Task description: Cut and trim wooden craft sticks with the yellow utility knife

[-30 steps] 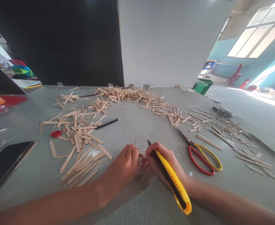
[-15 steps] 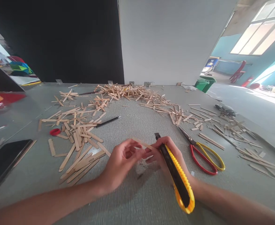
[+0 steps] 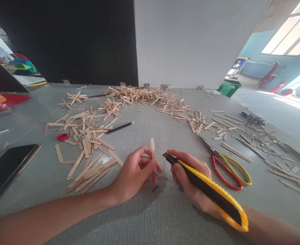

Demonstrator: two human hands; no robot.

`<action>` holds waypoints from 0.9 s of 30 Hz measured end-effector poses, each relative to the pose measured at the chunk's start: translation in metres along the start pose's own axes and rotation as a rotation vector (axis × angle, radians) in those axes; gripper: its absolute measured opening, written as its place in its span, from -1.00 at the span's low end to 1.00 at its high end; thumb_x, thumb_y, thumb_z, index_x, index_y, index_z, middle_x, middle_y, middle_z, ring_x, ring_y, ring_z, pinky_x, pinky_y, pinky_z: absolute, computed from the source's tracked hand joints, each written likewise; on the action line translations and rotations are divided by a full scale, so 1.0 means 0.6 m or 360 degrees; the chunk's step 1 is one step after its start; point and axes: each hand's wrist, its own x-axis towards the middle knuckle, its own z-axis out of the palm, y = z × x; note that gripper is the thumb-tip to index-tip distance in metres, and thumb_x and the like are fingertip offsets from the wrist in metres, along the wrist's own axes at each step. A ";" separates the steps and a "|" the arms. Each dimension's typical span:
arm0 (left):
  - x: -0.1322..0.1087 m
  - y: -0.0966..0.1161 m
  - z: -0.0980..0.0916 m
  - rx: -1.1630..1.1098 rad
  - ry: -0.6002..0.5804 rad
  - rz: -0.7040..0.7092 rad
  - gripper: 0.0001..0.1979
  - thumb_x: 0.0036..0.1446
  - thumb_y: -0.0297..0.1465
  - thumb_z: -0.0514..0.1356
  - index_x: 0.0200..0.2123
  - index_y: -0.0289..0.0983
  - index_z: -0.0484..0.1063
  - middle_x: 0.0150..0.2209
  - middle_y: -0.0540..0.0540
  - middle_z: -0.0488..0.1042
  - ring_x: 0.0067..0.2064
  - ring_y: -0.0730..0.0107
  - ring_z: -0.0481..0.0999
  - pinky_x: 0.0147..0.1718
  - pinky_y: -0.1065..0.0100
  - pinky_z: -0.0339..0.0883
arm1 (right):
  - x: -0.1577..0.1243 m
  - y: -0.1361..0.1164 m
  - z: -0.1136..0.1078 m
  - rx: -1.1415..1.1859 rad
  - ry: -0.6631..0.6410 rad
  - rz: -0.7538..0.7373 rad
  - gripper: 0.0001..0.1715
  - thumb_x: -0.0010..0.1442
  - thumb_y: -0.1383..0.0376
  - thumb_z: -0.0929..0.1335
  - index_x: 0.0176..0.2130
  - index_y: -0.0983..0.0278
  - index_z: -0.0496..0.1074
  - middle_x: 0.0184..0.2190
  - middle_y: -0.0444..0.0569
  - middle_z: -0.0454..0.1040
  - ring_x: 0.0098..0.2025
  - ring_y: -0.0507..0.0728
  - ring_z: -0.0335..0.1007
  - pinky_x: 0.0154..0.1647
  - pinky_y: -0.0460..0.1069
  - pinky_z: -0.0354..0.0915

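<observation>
Between the thumb and fingers of my left hand (image 3: 137,173) a wooden craft stick (image 3: 152,147) is pinched, its rounded end pointing away from me. My right hand (image 3: 190,173) grips a yellow and black utility knife (image 3: 211,190). Its short blade points left, toward the stick but apart from it. Under my left fingertips a small dark piece (image 3: 155,188) lies on the table; I cannot make out what it is. Scissors (image 3: 229,166) with one red and one yellow handle lie to the right of my right hand.
Craft sticks (image 3: 91,143) are strewn in an arc across the grey table (image 3: 129,224). A black pen (image 3: 120,127), a red ring (image 3: 62,136) and a dark phone (image 3: 12,166) lie left. Thin offcuts and a dark object (image 3: 253,118) are at right. Upright panels (image 3: 185,41) stand behind.
The craft stick has turned from lying crosswise to pointing away from me. My right hand has moved off it, and the knife has swung so its blade points left.
</observation>
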 end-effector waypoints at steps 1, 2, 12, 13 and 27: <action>0.000 -0.001 0.000 0.0001 -0.0035 -0.0028 -0.74 0.37 -0.19 0.26 -0.08 -0.21 0.30 -0.33 -0.03 0.63 -0.52 0.46 0.54 -0.62 0.51 0.21 | -0.001 0.001 0.000 0.0007 -0.0002 0.0002 -0.77 0.42 0.20 0.35 0.02 0.18 0.52 -0.57 -0.19 0.47 -0.64 0.02 0.30 -0.64 -0.07 0.23; -0.001 -0.002 0.001 0.0001 -0.0064 -0.0046 -0.70 0.37 -0.19 0.25 0.01 -0.21 0.29 -0.34 -0.03 0.63 -0.51 0.44 0.56 -0.62 0.51 0.23 | -0.003 0.002 0.001 0.0011 -0.0019 0.0006 -0.80 0.40 0.22 0.37 0.00 0.16 0.51 -0.53 -0.18 0.52 -0.62 0.02 0.34 -0.62 -0.07 0.26; -0.001 -0.018 0.004 0.0106 -0.0183 -0.0030 -0.74 0.42 -0.25 0.20 0.08 -0.14 0.28 -0.28 -0.02 0.63 -0.44 0.40 0.62 -0.64 0.55 0.23 | -0.005 0.011 0.005 0.0004 -0.0115 -0.0012 -0.91 0.38 0.24 0.41 -0.10 0.17 0.50 -0.52 -0.18 0.57 -0.60 0.02 0.43 -0.58 -0.07 0.33; -0.001 -0.018 0.004 0.0107 -0.0184 -0.0022 -0.75 0.42 -0.25 0.20 0.08 -0.14 0.28 -0.29 -0.02 0.62 -0.44 0.40 0.62 -0.64 0.55 0.24 | -0.005 0.011 0.004 0.0005 -0.0116 -0.0015 -0.90 0.38 0.24 0.41 -0.10 0.17 0.50 -0.52 -0.18 0.57 -0.60 0.02 0.43 -0.57 -0.07 0.33; -0.003 -0.015 0.007 0.0163 -0.0180 0.0010 -0.74 0.41 -0.25 0.19 0.08 -0.16 0.26 -0.32 -0.01 0.62 -0.42 0.39 0.60 -0.57 0.50 0.27 | -0.004 0.012 0.007 0.0048 -0.0172 -0.0018 -0.92 0.39 0.26 0.39 -0.09 0.18 0.47 -0.49 -0.18 0.60 -0.56 0.02 0.47 -0.53 -0.08 0.37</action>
